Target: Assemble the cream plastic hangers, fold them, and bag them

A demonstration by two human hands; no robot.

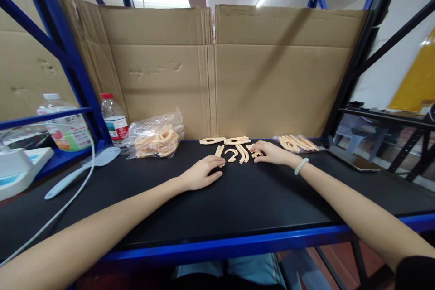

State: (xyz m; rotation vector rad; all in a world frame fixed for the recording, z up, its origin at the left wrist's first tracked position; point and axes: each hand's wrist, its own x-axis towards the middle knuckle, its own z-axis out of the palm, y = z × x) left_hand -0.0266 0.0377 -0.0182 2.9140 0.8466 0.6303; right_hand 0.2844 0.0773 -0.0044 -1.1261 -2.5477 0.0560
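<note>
My left hand [203, 173] lies palm down on the black tabletop, thumb apart from the fingers. Its fingertips touch the near end of some straight beige strips [219, 150]. To the right of it is a beige hook-shaped piece [232, 154], then two curved beige strips [242, 153]. My right hand [273, 152], a pale beaded bracelet [301, 166] on its wrist, has its fingers bent down and closed around a small beige piece [255, 154]; its fingertips partly hide that piece. Behind these lie two flat beige loop shapes, a left one [212, 141] and a right one [237, 140].
A clear bag of beige pieces [158, 138] stands at back left, a flatter bag [297, 143] at back right. Also about are a bottle with a red cap [114, 120], a hairbrush [84, 167], a white cable [64, 208] and a phone-like slab [355, 160]. Cardboard [163, 72] walls the back.
</note>
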